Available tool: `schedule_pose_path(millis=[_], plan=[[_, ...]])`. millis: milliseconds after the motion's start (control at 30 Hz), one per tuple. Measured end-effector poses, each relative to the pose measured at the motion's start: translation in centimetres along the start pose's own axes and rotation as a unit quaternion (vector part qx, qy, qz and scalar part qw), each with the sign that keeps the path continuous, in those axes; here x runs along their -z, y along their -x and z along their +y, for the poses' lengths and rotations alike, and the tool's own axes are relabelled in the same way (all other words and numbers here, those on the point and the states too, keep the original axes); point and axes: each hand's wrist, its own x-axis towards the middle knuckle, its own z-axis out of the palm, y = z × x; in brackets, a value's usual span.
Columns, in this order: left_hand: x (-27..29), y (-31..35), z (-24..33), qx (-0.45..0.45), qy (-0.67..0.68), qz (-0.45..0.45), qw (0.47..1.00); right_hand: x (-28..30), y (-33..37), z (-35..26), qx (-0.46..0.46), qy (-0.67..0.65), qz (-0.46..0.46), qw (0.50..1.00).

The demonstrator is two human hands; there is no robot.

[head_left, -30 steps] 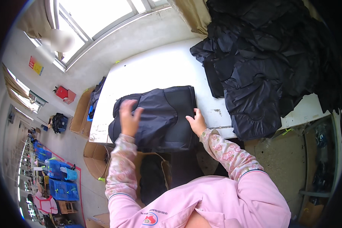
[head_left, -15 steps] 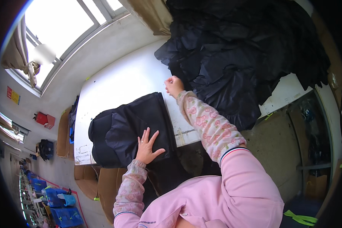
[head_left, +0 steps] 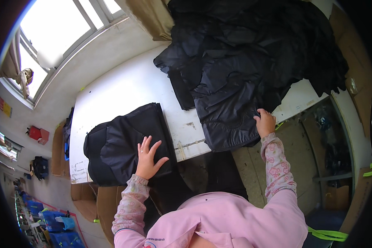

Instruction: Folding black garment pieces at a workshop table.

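On the left part of the white table [head_left: 115, 93] lies a neat, flat stack of folded black garments [head_left: 118, 138]. My left hand [head_left: 149, 159] rests on its near right part, fingers spread, holding nothing. To the right is a big loose heap of shiny black garments [head_left: 235, 70]. My right hand [head_left: 265, 123] pinches the right edge of the nearest black garment [head_left: 227, 124], which lies at the heap's front with its elastic-looking, gathered hem by the table edge. My fingertips partly hide the gripped cloth.
Brown cardboard boxes [head_left: 84, 198] stand below the table at left. A window [head_left: 62, 33] and a tan curtain [head_left: 151, 18] are beyond the table. Blue bins [head_left: 53, 221] line the floor at far left, and bright green straps [head_left: 328, 235] hang at lower right.
My right hand has moved right and nearer, from above the table to the garment's edge, and now grips it. That garment has spread toward the table's front. My left hand stays on the stack.
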Motion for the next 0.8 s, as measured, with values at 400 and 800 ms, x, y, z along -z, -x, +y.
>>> schedule_pose_path(millis=[400,800], plan=[[-2.8,-8.7,14.2,-0.077,0.247,0.061,0.964,8.8,-7.1,-19.1,0.133,-0.605,-0.181,0.764],[-0.3,-7.6,9.3,-0.006,0.541,-0.128,0.831,11.9,-3.9,-18.8,0.124,-0.727,-0.292,0.609]])
